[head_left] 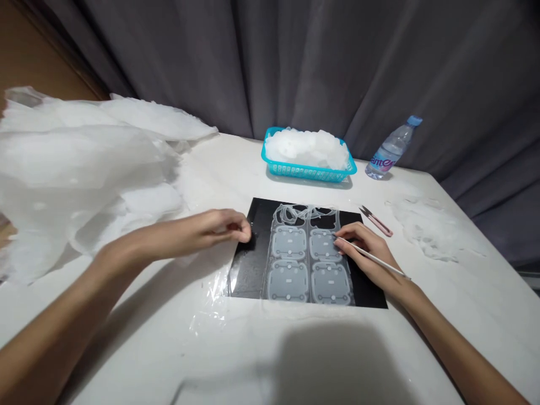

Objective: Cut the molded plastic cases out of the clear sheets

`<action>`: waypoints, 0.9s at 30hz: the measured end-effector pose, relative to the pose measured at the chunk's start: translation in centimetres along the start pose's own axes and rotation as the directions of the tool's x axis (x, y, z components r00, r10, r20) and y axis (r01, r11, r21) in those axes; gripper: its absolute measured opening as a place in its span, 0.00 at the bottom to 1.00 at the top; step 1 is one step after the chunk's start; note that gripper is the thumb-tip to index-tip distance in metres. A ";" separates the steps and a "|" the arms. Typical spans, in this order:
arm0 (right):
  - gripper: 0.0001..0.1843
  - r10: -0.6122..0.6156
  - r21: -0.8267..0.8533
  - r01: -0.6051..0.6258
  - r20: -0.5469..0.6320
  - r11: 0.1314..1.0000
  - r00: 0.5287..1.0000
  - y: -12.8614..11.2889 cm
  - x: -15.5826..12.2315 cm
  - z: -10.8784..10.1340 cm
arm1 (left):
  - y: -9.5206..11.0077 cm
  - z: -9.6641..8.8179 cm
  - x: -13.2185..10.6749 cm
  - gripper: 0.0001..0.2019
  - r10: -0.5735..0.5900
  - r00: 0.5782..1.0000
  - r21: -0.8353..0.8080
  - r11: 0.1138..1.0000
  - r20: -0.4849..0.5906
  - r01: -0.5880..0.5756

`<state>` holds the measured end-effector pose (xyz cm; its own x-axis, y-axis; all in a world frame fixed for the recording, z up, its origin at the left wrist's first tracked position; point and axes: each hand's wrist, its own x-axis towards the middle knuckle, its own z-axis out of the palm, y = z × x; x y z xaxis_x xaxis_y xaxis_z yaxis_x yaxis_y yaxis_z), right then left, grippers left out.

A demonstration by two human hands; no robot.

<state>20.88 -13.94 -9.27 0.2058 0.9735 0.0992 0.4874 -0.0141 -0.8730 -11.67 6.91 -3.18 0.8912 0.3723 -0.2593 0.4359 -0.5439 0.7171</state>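
Note:
My right hand (365, 250) grips a thin white pen-like tool (375, 260), its front end by the upper right piece of a translucent sheet (288, 281). The sheet has rounded rectangular pieces in two columns; its far end shows open cut-outs and curled strips. It lies on a black mat (257, 267). Over the mat's left edge is my left hand (225, 228), thumb and fingers pinched together; whatever is between them, if anything, is too small to make out. Shiny clear film scraps (211, 315) lie just left of the mat's near corner.
A blue basket (312, 173) heaped with white translucent pieces stands at the back. Right of it is a water bottle (392, 149). Pink thread snips (376, 221) lie beside the mat. Translucent scraps (430, 228) spread at the right; a large pile of plastic bags (84, 163) covers the left.

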 end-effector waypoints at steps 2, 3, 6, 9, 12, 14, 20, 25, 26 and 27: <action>0.09 -0.013 -0.005 0.013 -0.002 1.000 1.000 0.0 0.0 0.0 | -1.3 -1.2 -0.7 0.11 -0.083 0.993 0.072 0.993 -0.089 0.090; 0.08 -0.021 -0.004 0.021 -0.005 1.000 1.000 -0.1 0.0 0.0 | -1.7 -1.4 -0.8 0.12 -0.104 0.985 0.119 0.986 -0.136 0.120; 0.08 -0.053 0.014 0.053 -0.026 0.998 0.998 -0.1 -0.1 0.0 | -1.4 -0.7 -0.2 0.20 -0.106 0.959 0.269 0.947 -0.263 0.179; 0.07 -0.070 0.035 0.072 -0.057 0.997 0.996 -0.3 -0.3 -0.3 | 0.5 1.7 1.6 0.22 0.081 0.931 0.373 0.926 -0.357 0.063; 0.07 -0.069 0.067 0.072 -0.052 0.995 0.996 -0.6 -0.5 -0.7 | 2.6 4.7 3.6 0.18 0.300 0.902 0.408 0.899 -0.310 -0.158; 0.07 -0.057 0.096 0.060 -0.033 0.994 0.998 -0.9 -0.6 -0.9 | 3.8 6.4 4.7 0.16 0.348 0.901 0.400 0.888 -0.260 -0.227; 0.07 -0.033 0.121 0.025 0.067 0.992 0.997 -1.8 -1.0 -1.2 | 5.8 9.3 7.3 0.21 0.419 0.891 0.367 0.867 -0.172 -0.337; 0.05 -0.041 0.025 0.038 0.129 0.999 0.991 -2.4 -1.5 -0.8 | 5.6 10.4 8.0 0.21 0.443 0.877 0.400 0.849 -0.186 -0.344; 0.05 -0.060 0.006 0.060 0.141 0.998 0.988 -2.5 -1.6 -0.7 | 5.4 10.6 7.9 0.21 0.449 0.872 0.405 0.846 -0.194 -0.345; 0.05 -0.080 -0.008 0.082 0.153 0.997 0.985 -2.6 -1.7 -0.6 | 5.3 10.7 7.9 0.21 0.455 0.868 0.411 0.843 -0.199 -0.347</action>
<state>19.76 -15.65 -6.84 0.0340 0.9949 0.0946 0.5094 0.0642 -0.8582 -1.03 -1.05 -8.32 0.9466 0.2258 0.2300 0.1098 -0.8969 0.4285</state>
